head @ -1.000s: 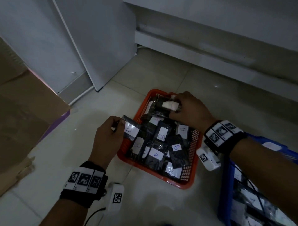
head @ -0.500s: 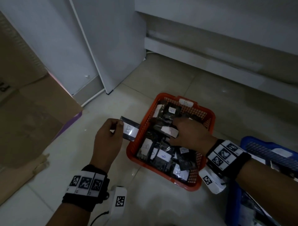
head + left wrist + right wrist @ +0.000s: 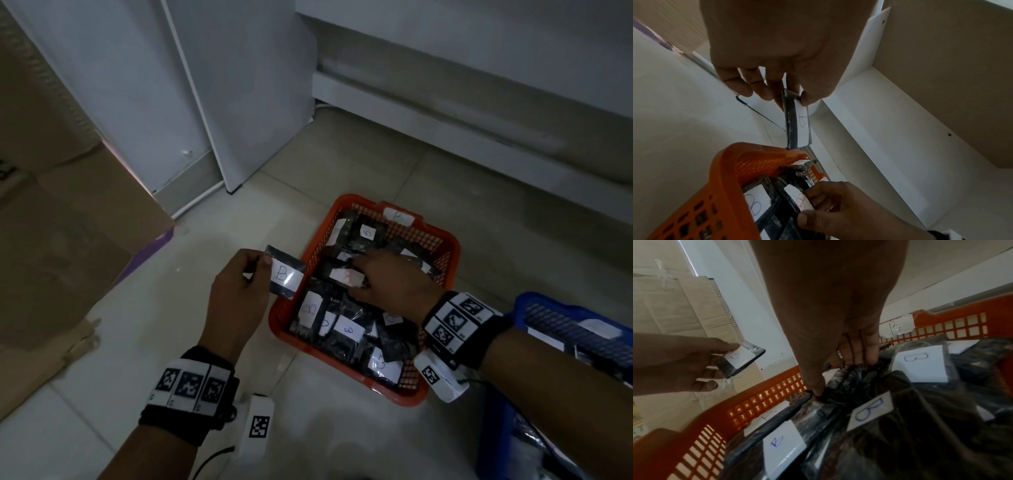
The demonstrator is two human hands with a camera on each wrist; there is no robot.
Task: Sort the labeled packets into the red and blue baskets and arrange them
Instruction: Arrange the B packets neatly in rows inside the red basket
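A red basket [image 3: 442,246] tagged B sits on the floor, full of several black packets with white B labels. My left hand [image 3: 239,291] pinches one black B packet [image 3: 284,274] just outside the basket's left rim; the same packet [image 3: 799,123] shows in the left wrist view with the left hand [image 3: 785,91] above it. My right hand [image 3: 387,284] reaches into the basket and grips a B packet [image 3: 346,275] between thumb and fingers. In the right wrist view the right hand [image 3: 838,373] closes on black packets [image 3: 849,378]. A blue basket [image 3: 579,329] lies at the right.
A cardboard box [image 3: 68,240] stands to the left on the tiled floor. White cabinet panels [image 3: 239,102] and a white ledge [image 3: 479,113] rise behind the red basket. Bare floor tiles [image 3: 329,435] lie in front of the baskets.
My right hand has moved from the basket's far end toward its middle with a labelled packet. My left hand has kept its packet beside the left rim. The head view has shifted.
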